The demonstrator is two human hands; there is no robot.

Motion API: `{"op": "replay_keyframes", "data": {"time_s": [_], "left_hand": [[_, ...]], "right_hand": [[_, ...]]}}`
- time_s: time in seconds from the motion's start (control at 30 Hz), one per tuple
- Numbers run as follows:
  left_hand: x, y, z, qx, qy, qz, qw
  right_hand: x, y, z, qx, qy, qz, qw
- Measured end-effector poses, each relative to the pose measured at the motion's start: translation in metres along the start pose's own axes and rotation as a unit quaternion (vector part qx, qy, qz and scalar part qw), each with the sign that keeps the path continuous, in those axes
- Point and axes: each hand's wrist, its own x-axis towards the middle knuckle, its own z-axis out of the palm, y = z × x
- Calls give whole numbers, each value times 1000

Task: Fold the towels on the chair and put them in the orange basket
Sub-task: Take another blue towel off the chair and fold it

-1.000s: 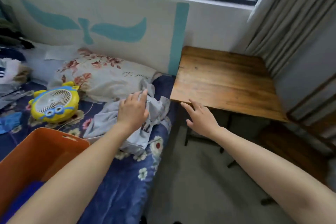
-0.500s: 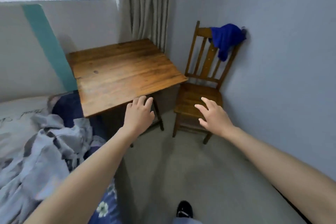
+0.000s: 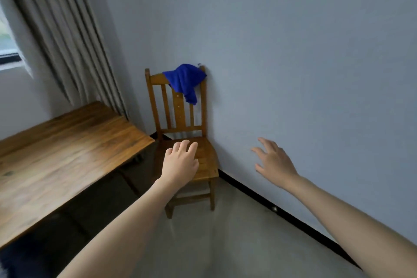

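A blue towel [image 3: 185, 81] hangs bunched over the top right of the backrest of a wooden chair [image 3: 178, 115] that stands against the grey wall. My left hand [image 3: 179, 163] is held out in front of the chair's seat, fingers apart, holding nothing. My right hand [image 3: 273, 159] is out to the right of the chair, before the wall, fingers spread and empty. Both hands are well below the towel. The orange basket is out of view.
A wooden table [image 3: 58, 156] fills the left side, its corner close to the chair. Grey curtains [image 3: 65, 36] hang behind it beside a window. A black skirting strip [image 3: 282, 212] runs along the wall's foot over grey floor [image 3: 203, 244].
The view has swung right, from the bed and orange basket to the chair. The chair with the towel now sits centred and closer. Both hands stay empty and outstretched.
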Motion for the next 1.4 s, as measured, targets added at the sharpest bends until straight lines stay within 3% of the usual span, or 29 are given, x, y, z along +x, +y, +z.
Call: {"op": "replay_keyframes", "data": {"time_s": [0.23,0.63,1.03,1.2,1.3,1.4], "left_hand": [[59,46,-3,-29,19,-44,998],[158,19,-28,-13,96,-94,991],[315,-41,15,-84,119,-167,975],[366,-54,40,-103,111,-187,971],[378,-48,64,-120,79,-210,967],[386,-45,88,-142,41,-230,962]], "right_hand": [[40,75,-10,-30,62,-50,996],[164,94,-24,-22,112,-110,987],[334,133,4,-83,81,-186,976],[399,137,36,-46,32,-159,986],[430,122,56,11,-40,-169,985],[471,96,74,94,-54,-161,981]]}}
